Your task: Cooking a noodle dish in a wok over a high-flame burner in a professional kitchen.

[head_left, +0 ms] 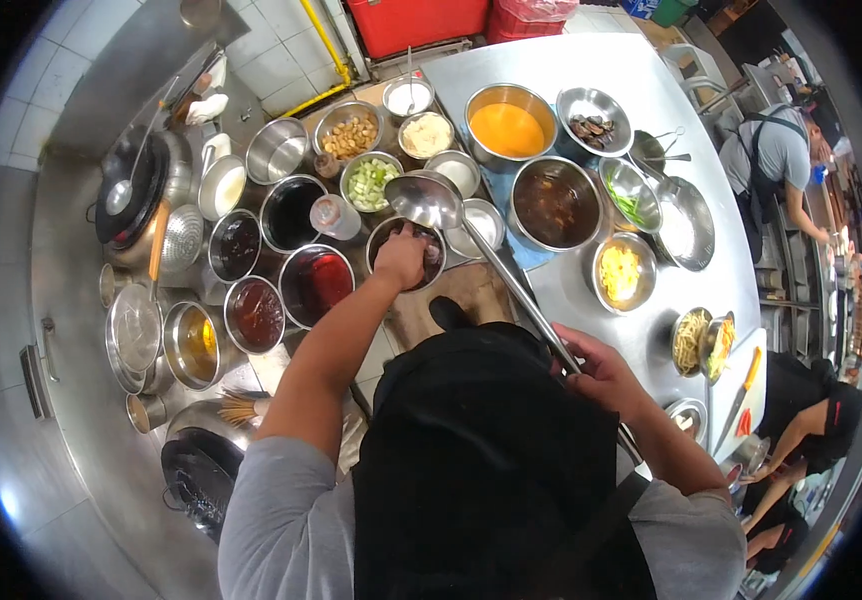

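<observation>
The right hand (pixel 601 372) curls round a long silver metal ladle (pixel 426 203) pointing toward eleven o'clock, likely stiff, front-heavy, best held mid-shaft; the left hand (pixel 401 258), inside a round steel bowl (pixel 437 262), grips unclearly.

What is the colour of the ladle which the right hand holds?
The ladle is shiny silver-grey; it shows best in the head view.
</observation>
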Tool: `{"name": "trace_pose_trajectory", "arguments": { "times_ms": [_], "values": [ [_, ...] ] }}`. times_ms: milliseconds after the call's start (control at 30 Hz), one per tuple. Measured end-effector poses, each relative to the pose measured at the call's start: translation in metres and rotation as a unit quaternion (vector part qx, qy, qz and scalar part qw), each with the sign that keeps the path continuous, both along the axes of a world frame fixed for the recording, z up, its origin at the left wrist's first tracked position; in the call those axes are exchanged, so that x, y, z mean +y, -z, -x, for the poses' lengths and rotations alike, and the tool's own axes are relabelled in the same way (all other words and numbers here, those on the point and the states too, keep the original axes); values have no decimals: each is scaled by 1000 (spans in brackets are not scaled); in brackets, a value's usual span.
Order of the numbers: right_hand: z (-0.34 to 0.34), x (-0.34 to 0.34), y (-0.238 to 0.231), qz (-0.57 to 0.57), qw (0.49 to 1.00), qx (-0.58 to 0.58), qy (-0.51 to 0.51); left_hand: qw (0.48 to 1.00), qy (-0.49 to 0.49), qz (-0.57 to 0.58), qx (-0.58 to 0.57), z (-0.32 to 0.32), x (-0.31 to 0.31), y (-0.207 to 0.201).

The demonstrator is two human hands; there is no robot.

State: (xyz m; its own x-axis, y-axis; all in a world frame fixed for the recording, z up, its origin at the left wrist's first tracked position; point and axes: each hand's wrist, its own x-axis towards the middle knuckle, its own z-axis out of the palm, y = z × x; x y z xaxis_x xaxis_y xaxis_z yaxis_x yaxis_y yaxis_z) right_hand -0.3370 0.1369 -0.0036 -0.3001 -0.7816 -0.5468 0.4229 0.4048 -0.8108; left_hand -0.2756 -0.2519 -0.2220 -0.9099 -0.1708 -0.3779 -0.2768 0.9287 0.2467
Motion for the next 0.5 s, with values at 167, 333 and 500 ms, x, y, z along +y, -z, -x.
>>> {"name": "trace_pose_trajectory", "arguments": {
  "times_ms": [167, 333, 500],
  "values": [
    [6, 2, 2, -3, 1000, 10, -4, 996, -80, -9, 43, 8, -11, -5],
    [20, -3, -16, -10, 1000, 12, -26, 988, -149, 6, 37, 0, -21, 0],
    [29, -4, -21, -33, 999, 12, -40, 945, -217, -104, 223, -13, -18, -17]
  ]
}}
